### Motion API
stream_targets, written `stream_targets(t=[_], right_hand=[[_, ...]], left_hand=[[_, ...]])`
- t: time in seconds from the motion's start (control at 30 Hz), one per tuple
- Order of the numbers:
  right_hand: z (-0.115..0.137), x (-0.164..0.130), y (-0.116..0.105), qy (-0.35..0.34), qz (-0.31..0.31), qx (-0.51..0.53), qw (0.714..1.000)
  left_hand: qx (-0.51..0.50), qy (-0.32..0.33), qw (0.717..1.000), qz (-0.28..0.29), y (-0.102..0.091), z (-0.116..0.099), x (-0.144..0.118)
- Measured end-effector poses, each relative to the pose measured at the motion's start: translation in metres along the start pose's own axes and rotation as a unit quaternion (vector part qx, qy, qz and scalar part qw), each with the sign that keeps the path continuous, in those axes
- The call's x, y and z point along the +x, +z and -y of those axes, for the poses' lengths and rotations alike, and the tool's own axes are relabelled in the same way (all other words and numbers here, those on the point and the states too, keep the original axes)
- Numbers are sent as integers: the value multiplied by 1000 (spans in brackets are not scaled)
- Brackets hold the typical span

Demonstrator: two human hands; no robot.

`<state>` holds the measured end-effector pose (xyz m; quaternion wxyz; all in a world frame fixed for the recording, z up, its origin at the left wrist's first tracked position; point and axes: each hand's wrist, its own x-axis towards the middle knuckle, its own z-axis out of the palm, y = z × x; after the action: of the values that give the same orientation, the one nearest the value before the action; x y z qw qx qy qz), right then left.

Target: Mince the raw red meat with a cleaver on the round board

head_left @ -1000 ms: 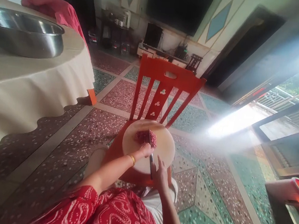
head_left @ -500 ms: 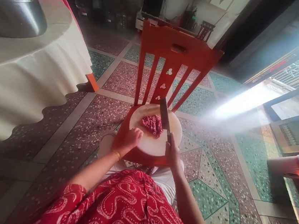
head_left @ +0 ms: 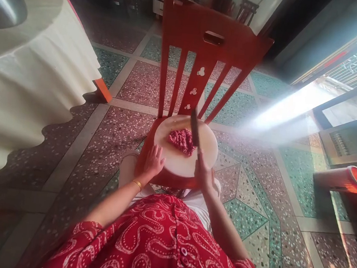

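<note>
1. Gripping a knife (head_left: 195,129), my right hand (head_left: 203,174) holds the blade over mince (head_left: 182,140) on a board (head_left: 183,165).
2. My left hand (head_left: 154,161) lies flat, open, on the board's edge.
3. The board rests on a red chair (head_left: 208,38); terrazzo floor (head_left: 100,142) all round, a draped bench (head_left: 25,86) to the left.

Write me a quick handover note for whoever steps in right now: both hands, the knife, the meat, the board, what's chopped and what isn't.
Right hand: closed on the handle of the steel cleaver, blade raised over the meat.
Left hand: flat on the near left rim of the round pale chopping board, holding nothing.
The board sits on the seat of the red wooden chair.
Pink minced meat: one heap at the board's middle, already finely chopped.
Left: probably more mincing; how fine it should get cannot be told.
</note>
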<state>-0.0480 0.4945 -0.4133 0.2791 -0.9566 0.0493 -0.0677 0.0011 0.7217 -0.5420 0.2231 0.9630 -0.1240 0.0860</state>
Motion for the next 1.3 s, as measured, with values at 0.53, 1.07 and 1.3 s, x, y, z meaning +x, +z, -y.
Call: stream_targets(t=[0.53,1.07,1.3], right_hand=[[15,3,4,24,72,-71,995],[14,-2,13,12,125,-73,989],[13,-5,10,-13,49,-45,998]], left_hand=[[-4,106,993,45,-23,-3,-23],[15,102,993,50,-31,-4,-13],[11,108,993,47,-29,-4,-14]])
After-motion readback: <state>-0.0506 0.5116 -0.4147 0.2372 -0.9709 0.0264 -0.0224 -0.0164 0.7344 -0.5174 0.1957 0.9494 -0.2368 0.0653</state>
